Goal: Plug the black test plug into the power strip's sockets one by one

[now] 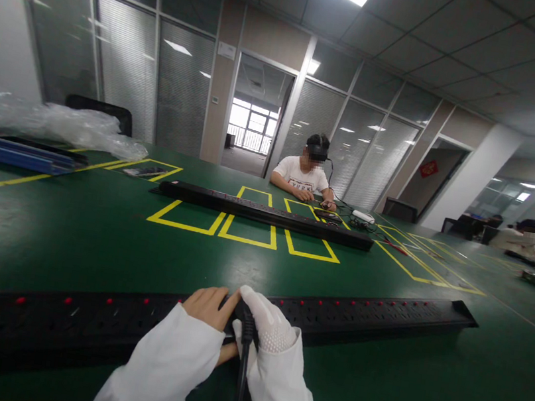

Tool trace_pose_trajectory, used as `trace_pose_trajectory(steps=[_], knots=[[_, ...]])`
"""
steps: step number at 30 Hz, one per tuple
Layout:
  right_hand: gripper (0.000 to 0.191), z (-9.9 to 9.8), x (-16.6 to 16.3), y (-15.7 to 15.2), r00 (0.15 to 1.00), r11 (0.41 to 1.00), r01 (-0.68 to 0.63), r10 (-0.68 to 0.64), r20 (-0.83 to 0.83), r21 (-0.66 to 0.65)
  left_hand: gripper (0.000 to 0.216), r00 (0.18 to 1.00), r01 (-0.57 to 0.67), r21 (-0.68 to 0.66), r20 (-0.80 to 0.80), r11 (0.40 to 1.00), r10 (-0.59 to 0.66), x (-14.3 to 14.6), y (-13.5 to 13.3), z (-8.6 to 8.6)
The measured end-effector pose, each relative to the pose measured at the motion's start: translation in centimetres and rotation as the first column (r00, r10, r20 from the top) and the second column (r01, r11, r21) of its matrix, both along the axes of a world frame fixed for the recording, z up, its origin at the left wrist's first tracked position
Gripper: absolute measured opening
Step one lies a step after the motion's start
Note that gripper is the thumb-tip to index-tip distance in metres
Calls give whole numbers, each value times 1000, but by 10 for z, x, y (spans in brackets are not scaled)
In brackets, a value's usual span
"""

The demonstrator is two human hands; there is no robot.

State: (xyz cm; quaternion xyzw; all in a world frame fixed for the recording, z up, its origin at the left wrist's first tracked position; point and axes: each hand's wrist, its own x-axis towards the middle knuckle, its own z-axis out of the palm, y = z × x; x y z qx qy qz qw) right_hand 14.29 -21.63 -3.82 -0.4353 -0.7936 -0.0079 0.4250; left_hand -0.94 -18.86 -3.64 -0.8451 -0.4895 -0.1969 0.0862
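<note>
A long black power strip (356, 314) with a row of red dots along its top lies across the near part of the table. My left hand (208, 305), bare with a white sleeve, grips it near the middle, fingers over the top and thumb at the near side. My right hand (273, 325) wears a white glove with dotted grip and is closed around a black plug (244, 321) held at the strip. From the plug a thick black cable (240, 384) runs down toward me. My fingers hide the plug's front, so I cannot tell whether it sits in a socket.
Beyond lies a second black power strip (265, 213) across yellow tape rectangles (246, 242) on the green table (104, 250). Clear plastic wrap (53, 121) and blue rails (13, 152) are at left. A person (304, 176) sits opposite; another person (518, 238) is at far right.
</note>
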Motion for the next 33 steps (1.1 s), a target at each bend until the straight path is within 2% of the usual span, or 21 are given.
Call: trace_pose_trajectory(steps=[6, 16, 33], knots=[[51, 2, 0, -3, 1000, 1000, 7, -7, -7, 3, 61, 1000, 4, 21, 6, 1000, -4, -1, 1, -2], [58, -1, 0, 0, 1000, 1000, 12, -12, 8, -15, 60, 1000, -4, 18, 8, 1000, 4, 0, 0, -1], [48, 2, 0, -1, 999, 999, 34, -34, 25, 3, 61, 1000, -1, -2, 14, 1000, 1, 0, -1, 1]])
